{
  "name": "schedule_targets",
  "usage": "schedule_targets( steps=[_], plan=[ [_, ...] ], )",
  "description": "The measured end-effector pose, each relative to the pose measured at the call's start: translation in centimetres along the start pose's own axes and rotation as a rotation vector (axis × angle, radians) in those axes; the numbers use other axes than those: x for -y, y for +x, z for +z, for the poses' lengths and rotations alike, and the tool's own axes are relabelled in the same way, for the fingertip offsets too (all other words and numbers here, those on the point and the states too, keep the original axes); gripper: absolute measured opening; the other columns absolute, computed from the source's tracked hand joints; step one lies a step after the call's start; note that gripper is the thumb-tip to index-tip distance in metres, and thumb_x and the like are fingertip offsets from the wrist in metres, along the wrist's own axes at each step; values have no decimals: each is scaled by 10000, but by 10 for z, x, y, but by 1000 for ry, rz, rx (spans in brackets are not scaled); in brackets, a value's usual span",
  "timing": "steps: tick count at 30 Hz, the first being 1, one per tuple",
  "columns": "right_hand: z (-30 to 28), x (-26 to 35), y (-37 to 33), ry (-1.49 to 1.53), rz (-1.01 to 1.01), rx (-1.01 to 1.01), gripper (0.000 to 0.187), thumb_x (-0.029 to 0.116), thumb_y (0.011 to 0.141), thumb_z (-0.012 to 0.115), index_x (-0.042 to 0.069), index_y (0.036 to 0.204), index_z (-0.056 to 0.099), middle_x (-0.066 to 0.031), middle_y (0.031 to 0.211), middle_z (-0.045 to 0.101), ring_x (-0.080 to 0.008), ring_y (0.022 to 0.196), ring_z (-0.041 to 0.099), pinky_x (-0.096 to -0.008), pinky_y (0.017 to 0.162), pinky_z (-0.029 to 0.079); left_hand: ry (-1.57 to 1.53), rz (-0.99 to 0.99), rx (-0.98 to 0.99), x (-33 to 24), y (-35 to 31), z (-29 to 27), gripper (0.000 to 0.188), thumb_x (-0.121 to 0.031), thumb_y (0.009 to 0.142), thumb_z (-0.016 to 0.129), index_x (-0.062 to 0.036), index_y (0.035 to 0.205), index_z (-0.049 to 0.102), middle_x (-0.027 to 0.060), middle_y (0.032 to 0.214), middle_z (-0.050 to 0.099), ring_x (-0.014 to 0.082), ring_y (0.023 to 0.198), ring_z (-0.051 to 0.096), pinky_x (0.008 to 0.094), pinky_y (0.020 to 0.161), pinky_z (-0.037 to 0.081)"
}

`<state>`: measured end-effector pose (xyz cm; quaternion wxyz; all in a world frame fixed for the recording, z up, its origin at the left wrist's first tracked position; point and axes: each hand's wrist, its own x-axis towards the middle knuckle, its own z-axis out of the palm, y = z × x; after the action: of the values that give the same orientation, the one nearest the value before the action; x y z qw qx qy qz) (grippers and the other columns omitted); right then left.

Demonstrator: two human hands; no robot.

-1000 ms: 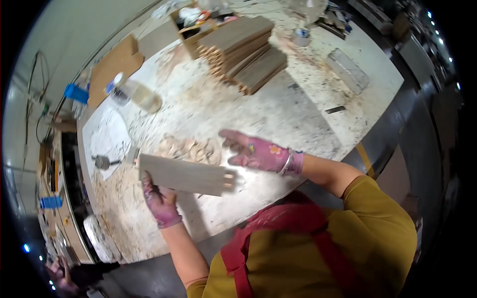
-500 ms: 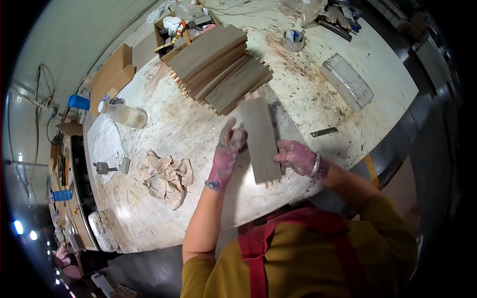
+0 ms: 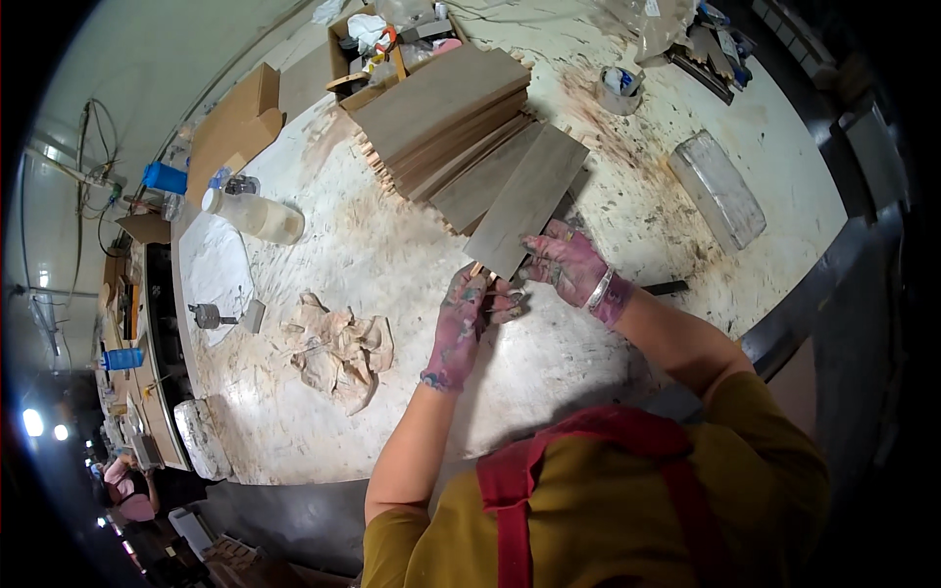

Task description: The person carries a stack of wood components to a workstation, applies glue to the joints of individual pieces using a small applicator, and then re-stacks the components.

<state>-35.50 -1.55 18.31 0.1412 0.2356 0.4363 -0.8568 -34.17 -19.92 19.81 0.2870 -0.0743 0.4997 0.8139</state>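
Observation:
Between my two gloved hands is a grey-brown wooden board (image 3: 527, 201), slanting up to the right. My left hand (image 3: 466, 314), in a stained pink glove, grips its near end, with the fingertips partly under it. At the board's lower right edge, my right hand (image 3: 570, 267) closes its fingers on the side. The far end of the board overlaps the fanned stack of similar boards (image 3: 436, 108), whose ends show short tongue-like teeth. Whether the held board rests on the stack or hovers above it, I cannot tell.
A crumpled cloth (image 3: 340, 351) lies to the left, near a bottle of pale liquid (image 3: 257, 218). A wrapped block (image 3: 718, 191) and a small tub (image 3: 619, 90) stand on the right. Behind the stack is a cluttered box (image 3: 345, 90). Another person (image 3: 132, 487) is far off at lower left.
The board has swung from nearly upright to a rightward slant and moved away from me toward the stack. My left hand has shifted from its side to its near end.

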Motion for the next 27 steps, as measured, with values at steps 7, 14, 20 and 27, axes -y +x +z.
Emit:
schedule_targets(
  steps=[7,14,20,27],
  plan=[
    [26,10,21,-21,-87,130,201,221,891,578,64,1015,560,-34,864,619,-142,653,620,-233,551,520,126,64,-179,-13,57,-50,171,-79,908,494,-12,1055,549,138,867,644,182,640,609,282,542,496],
    [-21,44,31,-753,-168,226,273,265,891,540,25,1017,572,-37,832,612,-125,640,549,-236,565,460,689,70,-315,-35,86,-74,103,-17,898,508,-59,965,574,82,790,615,183,649,584,325,576,503],
    [-59,102,88,-714,-543,-314,486,320,893,520,-8,1248,471,-178,1225,523,-244,1101,509,-338,910,428,108,246,-156,-9,96,-72,438,-317,960,430,-57,1312,412,109,1274,489,212,1128,491,327,914,428],
    [-86,100,126,-991,-337,62,627,478,901,455,-2,1301,400,-152,1322,456,-232,1222,438,-331,1019,343,325,139,-215,-15,77,-26,469,-297,982,394,-17,1357,366,84,1333,451,175,1176,441,296,1023,313]
  ],
)
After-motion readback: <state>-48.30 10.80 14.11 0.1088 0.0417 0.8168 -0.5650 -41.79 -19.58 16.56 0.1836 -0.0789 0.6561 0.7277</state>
